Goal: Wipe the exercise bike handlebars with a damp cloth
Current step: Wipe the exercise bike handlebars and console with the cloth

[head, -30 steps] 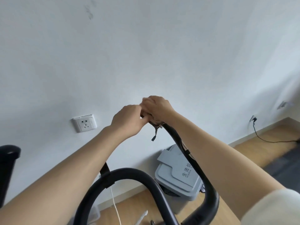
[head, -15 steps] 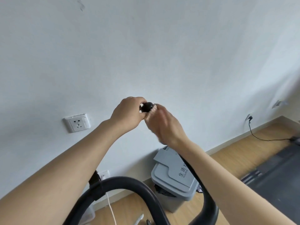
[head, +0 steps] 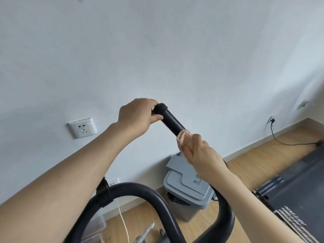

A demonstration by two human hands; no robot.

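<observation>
Both hands are clenching: left hand (head: 138, 118) round the handlebar (head: 172, 121) end, right hand (head: 201, 152) squeezing the cloth (head: 183, 135) in curled fingers (head: 188, 148); any slackening would be leaving patches unwiped.

The left hand (head: 138, 116) grips the upper end of the bar (head: 171, 120). The right hand (head: 201, 151), lower and to the right on the same bar, holds the cloth (head: 183, 135) against it. A socket (head: 82, 128) sits on the wall (head: 175, 50) left of the left hand. A bin (head: 187, 186) stands on the floor (head: 254, 165) by the wall, below the right hand. A plug (head: 271, 120) is in the wall at far right.
</observation>
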